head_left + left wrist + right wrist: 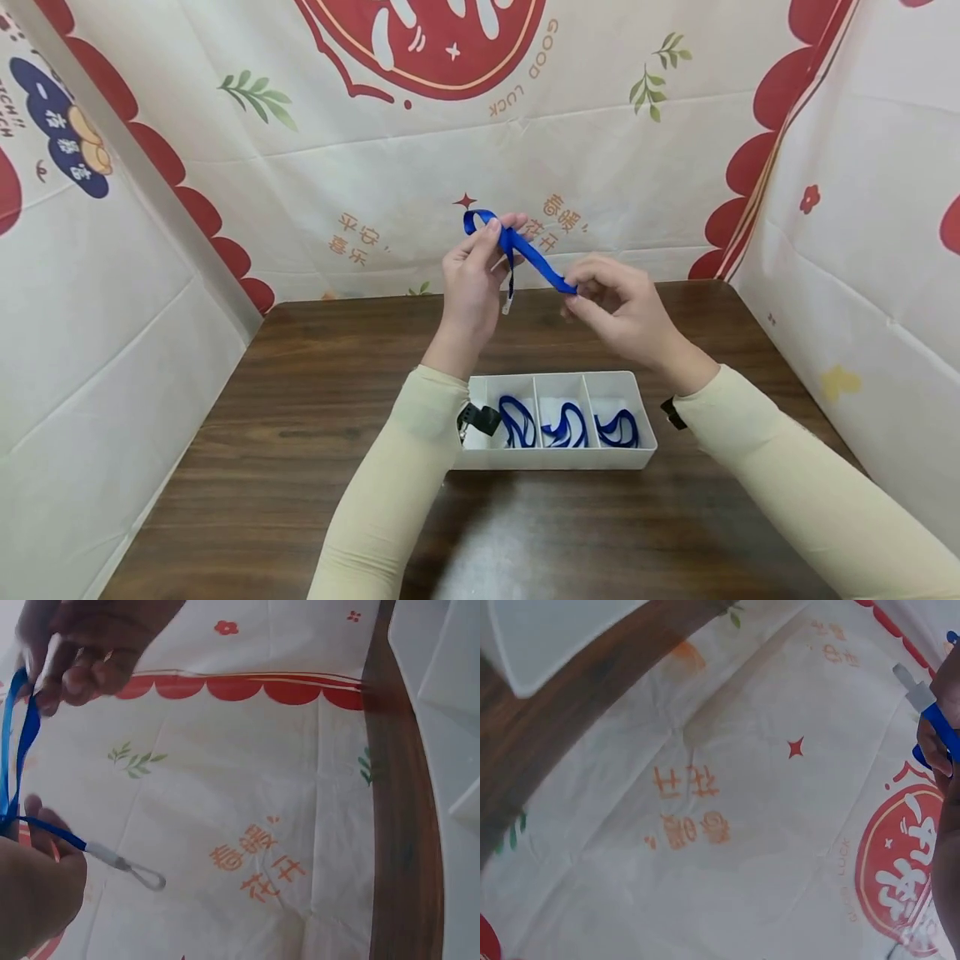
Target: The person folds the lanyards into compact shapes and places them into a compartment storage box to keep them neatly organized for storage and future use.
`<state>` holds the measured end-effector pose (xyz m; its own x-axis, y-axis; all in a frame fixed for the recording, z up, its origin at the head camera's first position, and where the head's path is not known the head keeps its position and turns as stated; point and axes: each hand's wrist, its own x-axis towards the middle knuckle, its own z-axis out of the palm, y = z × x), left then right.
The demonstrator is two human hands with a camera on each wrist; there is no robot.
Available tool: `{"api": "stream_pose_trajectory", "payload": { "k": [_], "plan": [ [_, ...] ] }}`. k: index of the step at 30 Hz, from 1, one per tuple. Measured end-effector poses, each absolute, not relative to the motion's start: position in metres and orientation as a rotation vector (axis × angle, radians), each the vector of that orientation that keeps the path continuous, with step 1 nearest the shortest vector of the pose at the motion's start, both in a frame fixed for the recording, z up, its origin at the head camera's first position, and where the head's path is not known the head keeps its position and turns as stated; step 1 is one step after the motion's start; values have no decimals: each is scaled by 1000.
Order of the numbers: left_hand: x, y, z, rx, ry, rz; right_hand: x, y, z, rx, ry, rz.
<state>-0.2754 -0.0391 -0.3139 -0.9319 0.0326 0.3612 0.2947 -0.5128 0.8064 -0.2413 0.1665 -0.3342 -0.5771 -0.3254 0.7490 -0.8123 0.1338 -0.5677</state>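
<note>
Above the table a blue lanyard [542, 265] stretches between both hands. My left hand [474, 279] pinches it between thumb and fingers, and a small loop of the strap stands up past the fingertips. Lower right of that, my right hand [618, 304] grips the strap's other end with thumb and fingertips. A short tail with a white fitting and a thin end loop [142, 876] hangs beside the left hand. In the right wrist view the white fitting [921, 696] shows at the right edge.
A white divided tray [555, 459] stands on the brown wooden table [300, 433], partly behind the left forearm. Coiled blue lanyards [517, 422] lie in several of its compartments. Printed cloth walls [420, 167] close off the back and sides.
</note>
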Motion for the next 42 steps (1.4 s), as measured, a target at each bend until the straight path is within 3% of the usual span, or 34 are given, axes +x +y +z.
{"api": "stream_pose_trajectory", "payload": {
  "k": [11, 23, 32, 42],
  "plan": [
    [-278, -52, -306, -617, -1507, -2584, -241, 164, -341, 984, -2006, 1617],
    [-273, -51, -295, -730, -1504, -2697, -254, 150, -349, 930, -2192, 1296],
    [-273, -43, -290, -598, -1408, -2816, -263, 135, -353, 1066, -2094, 1368],
    [-284, -58, -286, -470, -1524, -2604, -246, 137, -352, 988, -2181, 1404]
  ]
}}
